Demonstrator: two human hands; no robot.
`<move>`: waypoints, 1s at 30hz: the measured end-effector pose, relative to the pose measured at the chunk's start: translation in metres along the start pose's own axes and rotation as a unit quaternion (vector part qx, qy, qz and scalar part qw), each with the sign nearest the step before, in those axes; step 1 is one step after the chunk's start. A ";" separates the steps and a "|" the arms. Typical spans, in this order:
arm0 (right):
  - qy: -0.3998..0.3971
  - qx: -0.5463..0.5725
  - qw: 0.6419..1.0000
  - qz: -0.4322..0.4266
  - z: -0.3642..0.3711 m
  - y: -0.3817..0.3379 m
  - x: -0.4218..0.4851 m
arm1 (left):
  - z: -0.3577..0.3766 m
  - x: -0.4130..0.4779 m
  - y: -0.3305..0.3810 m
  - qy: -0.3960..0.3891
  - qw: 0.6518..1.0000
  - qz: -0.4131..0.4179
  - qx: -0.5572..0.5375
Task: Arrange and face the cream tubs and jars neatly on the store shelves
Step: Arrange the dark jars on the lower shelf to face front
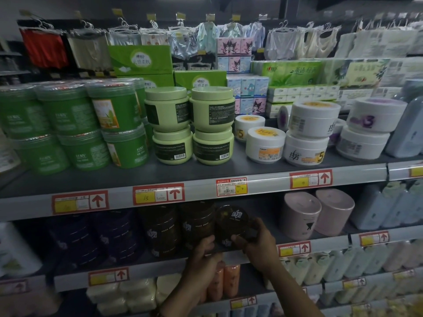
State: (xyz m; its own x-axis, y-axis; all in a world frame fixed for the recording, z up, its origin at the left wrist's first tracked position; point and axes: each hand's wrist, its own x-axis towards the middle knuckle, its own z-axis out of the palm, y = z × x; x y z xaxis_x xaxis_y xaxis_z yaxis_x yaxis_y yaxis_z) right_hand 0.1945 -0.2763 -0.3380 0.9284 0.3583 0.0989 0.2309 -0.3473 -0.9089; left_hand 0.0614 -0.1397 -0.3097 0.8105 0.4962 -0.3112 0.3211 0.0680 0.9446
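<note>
Head view: right hand clasps tilted dark jar, lid facing near; left hand at its base, grip unclear. Likely rigid, slick, weighty; hold sides.

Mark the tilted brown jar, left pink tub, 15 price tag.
tilted brown jar (231, 224): head view, lid face.
left pink tub (297, 223): head view, front wall.
15 price tag (145, 198): head view, yellow patch.
</note>
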 end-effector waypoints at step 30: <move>0.084 0.072 0.994 0.012 -0.043 -0.002 -0.039 | 0.050 -0.020 0.018 -0.069 0.997 -0.001 -0.025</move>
State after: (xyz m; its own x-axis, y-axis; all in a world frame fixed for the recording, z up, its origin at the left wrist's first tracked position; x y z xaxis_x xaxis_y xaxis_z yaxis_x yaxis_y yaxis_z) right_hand 0.1707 -0.3267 -0.3224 0.9713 0.1980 0.1318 0.1756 -0.2227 -0.9589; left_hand 0.0755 -0.1921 -0.2913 0.8707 0.3731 -0.3203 0.3000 0.1129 0.9472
